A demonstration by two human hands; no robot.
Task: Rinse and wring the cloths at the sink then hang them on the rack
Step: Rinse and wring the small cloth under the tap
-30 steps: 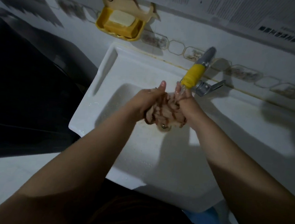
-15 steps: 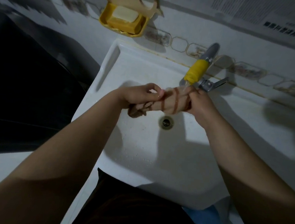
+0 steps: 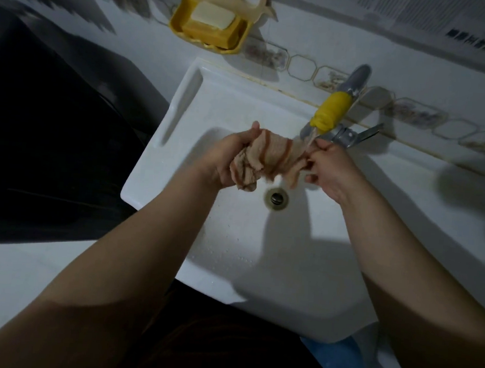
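**Cloth stretched out under the tap now, rinse not done yet**

Head view, only one going. A second ago: cloth balled up between both palms right over the drain, getting scrubbed. Now pulled out lengthwise into a loose roll, striped cloth point(image 3: 269, 157) spanning the gap between the two hands, above the basin and a bit behind the drain point(image 3: 276, 198). Left hand point(image 3: 228, 159) clenched around the left end, a bunched tail hanging out below the fist. Right hand point(image 3: 328, 167) pinching the other end, fingers point(image 3: 314, 156) closed on the fabric right where the water lands. Thin stream coming off the yellow-sleeved tap point(image 3: 332, 111), hitting the cloth near the right hand, with some running off underneath toward the drain.

Meaning for the task, best guess: scrubbing finished, looks like the setup for a twist. Hands at opposite ends, cloth in a roll, classic wring grip. No tight twist visible yet though, folds look slack. Water running, so could equally be a last rinse pass along the length.

Sink point(image 3: 184, 98) wet with droplets on the near slope. Soap dish point(image 3: 210, 26) on the wall, untouched. No rack anywhere in shot, no other cloths visible either, so hanging clearly a while off.
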